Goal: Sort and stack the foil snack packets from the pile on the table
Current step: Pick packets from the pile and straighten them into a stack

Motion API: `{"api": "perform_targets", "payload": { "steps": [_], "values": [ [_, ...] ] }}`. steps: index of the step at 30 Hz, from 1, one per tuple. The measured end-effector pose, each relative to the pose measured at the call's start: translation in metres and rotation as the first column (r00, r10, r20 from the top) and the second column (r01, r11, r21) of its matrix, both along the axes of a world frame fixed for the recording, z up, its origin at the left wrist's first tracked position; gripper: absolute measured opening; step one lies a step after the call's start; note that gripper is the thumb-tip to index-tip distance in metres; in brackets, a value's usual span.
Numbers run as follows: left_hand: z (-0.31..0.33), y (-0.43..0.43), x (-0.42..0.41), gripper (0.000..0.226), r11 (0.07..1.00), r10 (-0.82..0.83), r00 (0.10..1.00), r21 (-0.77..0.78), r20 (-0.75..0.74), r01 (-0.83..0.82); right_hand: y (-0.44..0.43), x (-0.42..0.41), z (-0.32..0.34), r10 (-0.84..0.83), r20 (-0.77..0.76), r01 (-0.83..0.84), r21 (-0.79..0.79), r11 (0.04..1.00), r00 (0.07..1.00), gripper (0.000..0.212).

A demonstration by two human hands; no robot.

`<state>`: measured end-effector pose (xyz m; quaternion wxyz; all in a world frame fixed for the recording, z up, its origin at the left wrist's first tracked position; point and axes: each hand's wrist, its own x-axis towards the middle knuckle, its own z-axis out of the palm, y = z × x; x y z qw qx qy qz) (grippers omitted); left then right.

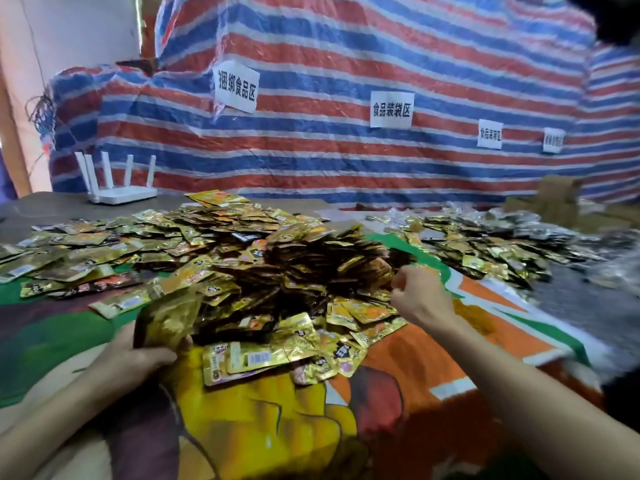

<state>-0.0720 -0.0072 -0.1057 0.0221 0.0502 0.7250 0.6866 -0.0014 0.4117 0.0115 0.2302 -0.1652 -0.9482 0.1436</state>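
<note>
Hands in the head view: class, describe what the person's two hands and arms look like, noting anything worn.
The left hand and right hand are both bare: no gloves, no rings showing on the fingers. The left forearm and right forearm are uncovered to the picture's edge, with no sleeve, watch or bracelet in view. Slight blur could hide small details.

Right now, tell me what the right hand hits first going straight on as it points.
Probably the heaped pile of gold foil snack packets: the right hand points left into its near edge, though blur hides any gap.
</note>
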Motion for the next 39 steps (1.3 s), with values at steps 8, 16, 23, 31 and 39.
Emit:
{"api": "perform_targets", "payload": {
  "steps": [8,16,23,31,39],
  "values": [
    [0.031,0.011,0.018,0.056,0.959,-0.055,0.996,0.280,0.075,0.031,0.065,-0.001,-0.047,-0.142,0.257,0.104,0.156,0.982,0.956,0.011],
    [0.043,0.012,0.034,0.034,0.880,-0.101,0.994,0.470,0.038,0.072,0.067,-0.004,-0.045,-0.170,0.306,0.128,0.152,0.980,0.937,0.022],
    [0.042,0.009,0.034,0.036,0.866,-0.108,0.992,0.496,0.059,0.065,0.071,0.001,-0.035,-0.027,0.166,0.034,-0.044,0.998,0.986,0.015],
    [0.047,0.011,0.039,0.033,0.856,-0.131,0.988,0.512,0.082,0.071,0.032,-0.005,0.000,0.020,-0.054,-0.037,-0.332,0.943,0.998,0.012],
    [0.053,0.010,0.043,0.028,0.856,-0.154,0.985,0.509,0.082,0.092,-0.062,-0.011,0.021,0.346,-0.193,-0.391,-0.585,0.711,0.918,0.014]
  ]
}}
